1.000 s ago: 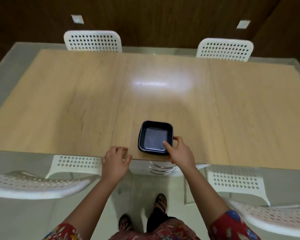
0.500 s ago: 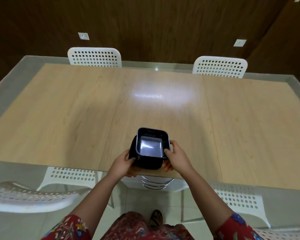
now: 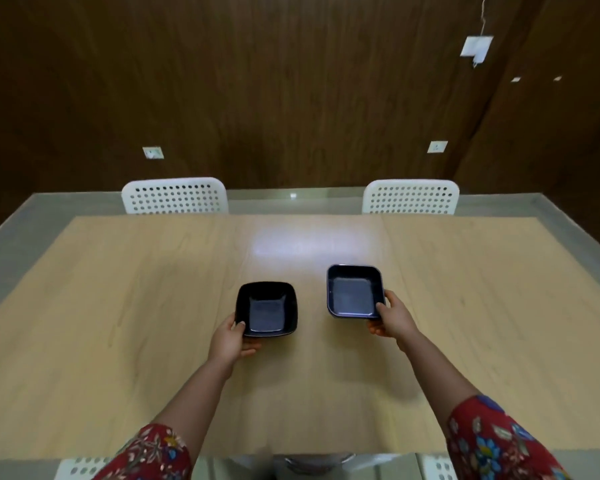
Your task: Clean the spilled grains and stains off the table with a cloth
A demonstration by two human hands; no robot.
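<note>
Two square dark blue bowls are over the middle of the light wooden table (image 3: 118, 323). My left hand (image 3: 231, 339) grips the near left corner of the left bowl (image 3: 266, 309), which sits low on the tabletop. My right hand (image 3: 390, 320) holds the near right corner of the right bowl (image 3: 355, 292), which looks slightly raised and tilted. Both bowls appear empty. No cloth, grains or stains show on the table.
Two white perforated chairs (image 3: 174, 195) (image 3: 411, 197) stand at the far edge of the table. Parts of more white chairs (image 3: 80, 467) show below the near edge. A dark wood-panelled wall (image 3: 291, 98) lies behind.
The stacked bowls at the near edge have been lifted, split apart and carried forward to the table's middle, one in each hand. The view has tilted up.
</note>
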